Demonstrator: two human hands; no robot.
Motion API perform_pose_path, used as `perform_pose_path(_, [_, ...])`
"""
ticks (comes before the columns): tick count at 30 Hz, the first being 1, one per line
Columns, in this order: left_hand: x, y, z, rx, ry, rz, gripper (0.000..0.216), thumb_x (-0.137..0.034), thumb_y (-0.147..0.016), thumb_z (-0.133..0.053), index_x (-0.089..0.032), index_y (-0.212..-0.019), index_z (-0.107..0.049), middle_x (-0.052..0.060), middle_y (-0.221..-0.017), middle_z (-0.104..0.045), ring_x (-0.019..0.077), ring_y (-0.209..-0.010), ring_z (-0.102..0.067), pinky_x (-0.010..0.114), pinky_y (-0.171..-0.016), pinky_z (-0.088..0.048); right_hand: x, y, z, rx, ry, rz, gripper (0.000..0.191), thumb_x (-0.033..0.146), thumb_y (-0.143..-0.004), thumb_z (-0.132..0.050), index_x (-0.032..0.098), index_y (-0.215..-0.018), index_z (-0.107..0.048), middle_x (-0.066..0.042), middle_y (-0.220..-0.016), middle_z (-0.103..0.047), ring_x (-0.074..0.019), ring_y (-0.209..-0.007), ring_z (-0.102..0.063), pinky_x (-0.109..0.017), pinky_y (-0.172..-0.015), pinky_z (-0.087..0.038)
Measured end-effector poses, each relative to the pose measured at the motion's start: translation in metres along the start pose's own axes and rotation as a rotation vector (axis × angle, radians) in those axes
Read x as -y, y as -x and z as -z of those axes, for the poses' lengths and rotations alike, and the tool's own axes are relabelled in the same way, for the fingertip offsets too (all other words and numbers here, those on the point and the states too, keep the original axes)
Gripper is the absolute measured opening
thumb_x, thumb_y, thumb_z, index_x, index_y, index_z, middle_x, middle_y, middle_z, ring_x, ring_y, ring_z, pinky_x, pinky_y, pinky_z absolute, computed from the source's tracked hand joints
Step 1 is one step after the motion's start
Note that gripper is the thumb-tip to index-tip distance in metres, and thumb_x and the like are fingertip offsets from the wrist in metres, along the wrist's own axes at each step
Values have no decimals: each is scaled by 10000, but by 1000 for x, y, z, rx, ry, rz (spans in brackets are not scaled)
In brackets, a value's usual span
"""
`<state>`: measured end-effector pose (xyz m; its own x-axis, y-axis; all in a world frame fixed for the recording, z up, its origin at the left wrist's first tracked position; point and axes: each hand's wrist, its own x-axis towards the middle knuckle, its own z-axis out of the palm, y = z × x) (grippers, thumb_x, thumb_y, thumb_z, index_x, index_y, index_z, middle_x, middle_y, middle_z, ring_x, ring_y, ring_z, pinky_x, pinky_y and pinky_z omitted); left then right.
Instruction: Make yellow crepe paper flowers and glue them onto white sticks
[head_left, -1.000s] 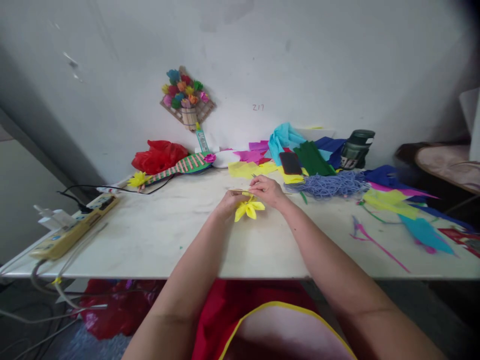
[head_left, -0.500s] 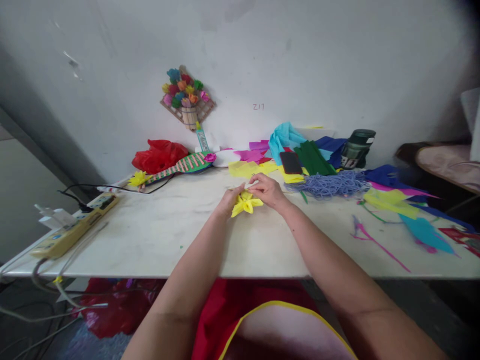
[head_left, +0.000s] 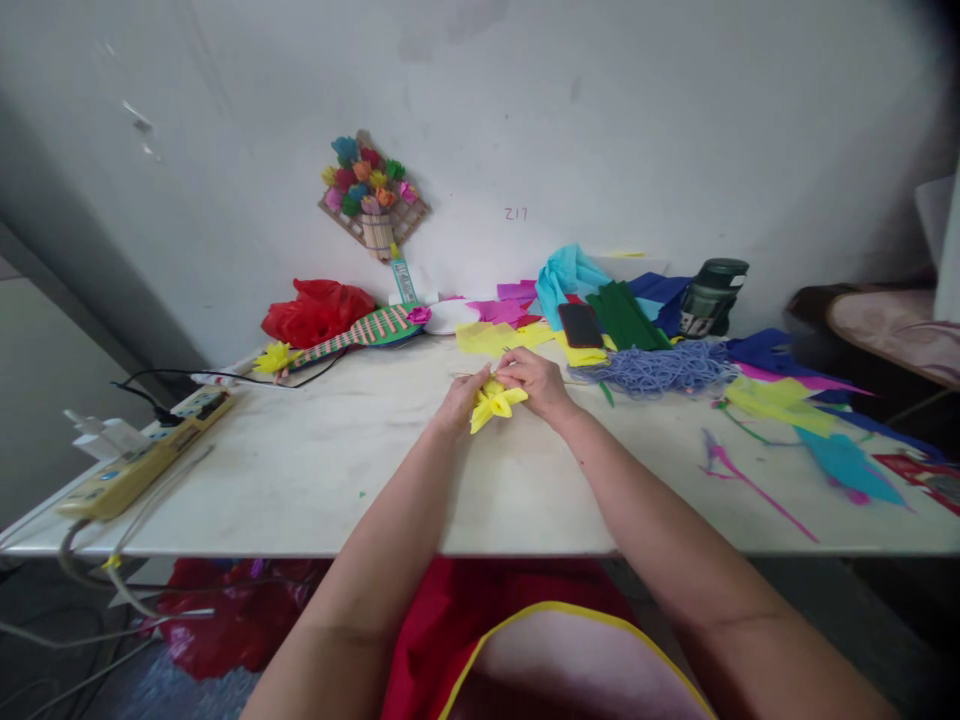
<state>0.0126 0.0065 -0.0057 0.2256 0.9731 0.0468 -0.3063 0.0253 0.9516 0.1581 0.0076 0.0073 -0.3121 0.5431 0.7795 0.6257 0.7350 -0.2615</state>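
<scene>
Yellow flower (head_left: 498, 402): sits between both hands, over the white table (head_left: 322, 460); cannot tell whether touching the tabletop.
Flower opening: faces six o'clock, toward the wearer, tipped downward; base toward twelve, partly behind fingertips.
Long axis: slants from base near twelve to about seven o'clock; petal tips toward seven and three.
Left hand (head_left: 459, 402): at nine o'clock of the flower, thumb and fingers closed on its side.
Right hand (head_left: 541, 384): at two o'clock, fingertips pinched on the base; finer grip too small to tell.
Hand gap: nearly together at the fingertips, wrists well apart.
Yellow paper (head_left: 491, 339): lies flat at twelve, near the hands.
Phone (head_left: 580, 326): rests between one and two.
Purple yarn (head_left: 660, 370): heaped near three.
</scene>
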Motion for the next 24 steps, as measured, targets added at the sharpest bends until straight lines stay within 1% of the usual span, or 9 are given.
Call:
perform_pose_path(3, [-2, 1, -1, -29, -29, 13, 382, -477, -615, -640, -102, -619, -571, 17, -521, -537, 106, -480, -487, 239, -482, -347, 0, 0, 0, 12, -2, 0, 218, 251, -790, -483, 219, -694, -676, -13, -865, -613, -107, -716, -545, -201, -627, -407])
perform_pose_path(10, [0, 0, 4, -14, -95, 20, 386, -476, -617, -636, -96, -601, -569, 11, -485, -505, 93, -436, -448, 239, -448, -302, 2, 1, 1, 66, 8, 10, 196, 211, -774, -492, 227, -700, -673, -13, -889, -609, -127, -754, -537, -222, -657, -405])
perform_pose_path(15, [1, 0, 5, 5, -114, 2, 394, -478, -627, -625, -86, -626, -589, 17, -501, -515, 91, -444, -448, 237, -456, -298, 0, 0, 0, 59, -16, 6, 199, 229, -782, -493, 220, -703, -675, -26, -872, -607, -127, -756, -544, -224, -651, -413])
perform_pose_path(20, [4, -3, 8, 19, -163, -38, 393, -481, -640, -609, -89, -633, -592, 14, -511, -524, 85, -453, -438, 231, -466, -286, -7, -2, 0, 46, -165, 4, 169, 244, -769, -525, 202, -716, -680, -42, -836, -606, -129, -739, -557, -244, -642, -437])
perform_pose_path(24, [5, -4, 10, 40, -179, -74, 368, -460, -655, -600, -94, -618, -586, 15, -528, -534, 84, -472, -436, 227, -475, -288, -8, -3, 2, 68, -280, -12, 166, 221, -772, -513, 193, -753, -676, -52, -807, -600, -135, -740, -558, -267, -658, -455])
